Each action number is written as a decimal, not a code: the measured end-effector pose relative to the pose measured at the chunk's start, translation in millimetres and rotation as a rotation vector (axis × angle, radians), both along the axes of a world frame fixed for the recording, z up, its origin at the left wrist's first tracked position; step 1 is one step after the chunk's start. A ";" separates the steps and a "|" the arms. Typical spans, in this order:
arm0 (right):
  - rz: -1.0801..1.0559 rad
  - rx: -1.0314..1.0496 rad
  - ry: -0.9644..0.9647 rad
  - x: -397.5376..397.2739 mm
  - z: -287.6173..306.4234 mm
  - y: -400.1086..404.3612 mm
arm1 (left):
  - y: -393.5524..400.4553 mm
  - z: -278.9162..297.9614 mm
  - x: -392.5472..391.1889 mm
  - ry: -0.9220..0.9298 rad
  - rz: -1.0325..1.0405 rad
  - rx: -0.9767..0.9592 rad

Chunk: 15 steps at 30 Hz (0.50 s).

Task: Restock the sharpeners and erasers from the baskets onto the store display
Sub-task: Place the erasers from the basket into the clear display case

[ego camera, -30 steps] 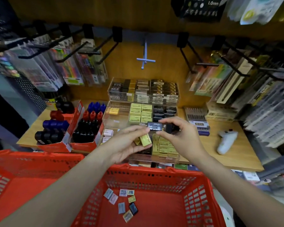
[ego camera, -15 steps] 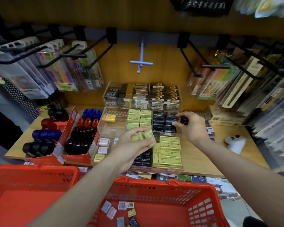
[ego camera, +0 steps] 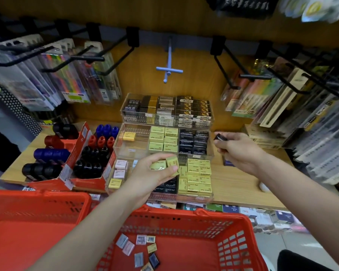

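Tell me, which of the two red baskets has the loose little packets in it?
The right-hand red basket, below the hands: small packets lie scattered on its floor. The left red basket shows only bare red plastic.

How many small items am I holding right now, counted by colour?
Yellow erasers, gripped in the left hand: 2 showing
Black item, pinched by the right hand: 1
Total: 3 visible; the fingers may hide more.
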State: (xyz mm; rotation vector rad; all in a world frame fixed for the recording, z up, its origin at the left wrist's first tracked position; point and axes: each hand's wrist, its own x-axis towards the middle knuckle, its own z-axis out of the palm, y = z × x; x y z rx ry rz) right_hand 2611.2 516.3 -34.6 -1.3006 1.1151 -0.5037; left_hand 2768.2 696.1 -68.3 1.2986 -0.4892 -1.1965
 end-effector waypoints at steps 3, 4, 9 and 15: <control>0.095 -0.407 0.341 -5.9 -4.7 0.8 | 2.9 -0.6 1.1 -0.052 0.020 -0.014; 0.110 -0.532 0.415 -4.9 -6.8 1.7 | 3.3 -1.6 1.8 -0.101 0.029 -0.022; 0.126 -0.774 0.449 18.5 -14.2 11.0 | 7.9 -1.2 1.4 -0.320 0.058 -0.057; 0.194 -0.972 0.498 39.1 -26.9 13.6 | 3.6 -10.5 4.2 -0.182 0.107 -0.094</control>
